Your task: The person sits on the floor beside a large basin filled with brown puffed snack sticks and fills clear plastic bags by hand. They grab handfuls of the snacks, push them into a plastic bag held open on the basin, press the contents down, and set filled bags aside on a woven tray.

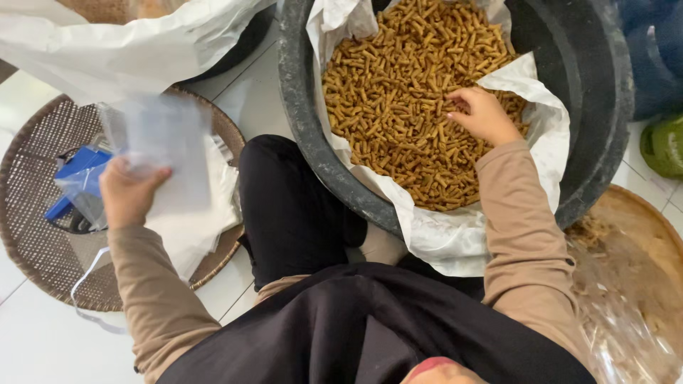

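Clear bag [167,146] in left grip [128,195].

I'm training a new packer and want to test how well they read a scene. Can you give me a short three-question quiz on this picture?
1. True or false: the left hand holds a clear plastic bag.
2. What does the right hand rest in? A) a pile of short brown snack sticks B) a bucket of water C) a stack of plates
3. Fill in: the sticks lie in a white liner inside a dark round ____.

Key: 1 true; 2 A; 3 tub. The woven tray under the left hand bears white sheets and a blue packet.
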Demonstrator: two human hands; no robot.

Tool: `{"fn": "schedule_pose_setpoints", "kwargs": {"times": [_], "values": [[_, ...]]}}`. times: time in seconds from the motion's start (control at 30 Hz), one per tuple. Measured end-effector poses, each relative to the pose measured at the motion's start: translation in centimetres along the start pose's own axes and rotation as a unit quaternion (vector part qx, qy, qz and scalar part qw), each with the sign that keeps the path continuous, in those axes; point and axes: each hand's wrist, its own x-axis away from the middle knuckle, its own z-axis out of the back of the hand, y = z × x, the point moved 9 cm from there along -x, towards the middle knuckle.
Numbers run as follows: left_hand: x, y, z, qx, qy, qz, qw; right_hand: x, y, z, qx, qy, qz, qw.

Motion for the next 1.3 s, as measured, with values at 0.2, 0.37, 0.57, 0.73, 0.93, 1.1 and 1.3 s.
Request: {"fn": "schedule_pose_setpoints", "kwargs": {"times": [0.2, 0.37, 0.57, 0.73, 0.93, 1.1, 1.3], "values": [[-6.0, 19.1, -10.7, 0.409, -0.130, -0.175, 0.886, 1.0, 1.6, 1.3, -0.043, 0.028, -0.039, 0.998], [-9.2, 28.6, -33.1, 0.281, -0.286, -0.213, 0.891, 1.5, 2.0, 1.7, 0.014, 0.033, -0.039, 0.999], [-11.5, 25.3, -46.7, -0.079, -0.157, -0.238, 0.955, 1.2, 4.1, 1.3, 0.072, 0.004, -0.112, 0.991], [-14.1, 20.6, -46.7, -0.127, -0.104, -0.098, 0.982, 0.0, 4.8, 1.1, 0.078, -0.019, -0.121, 0.989], [-12.9, 24.4, -44.7, -0.158, 0.079, -0.245, 0.953, -0.9, 5.2, -0.3, 0.108, -0.044, -0.117, 0.986], [-12.5, 24.7, -47.9, 0.008, -0.074, -0.161, 0.984, -0.1, 3.9, 0.6, 0.083, -0.019, -0.137, 0.987], [-9.1, 24.4, -56.1, 0.508, -0.348, 0.243, 0.750, 1.5, -1.5, 5.6, 0.061, 0.232, -0.070, 0.968]]}}
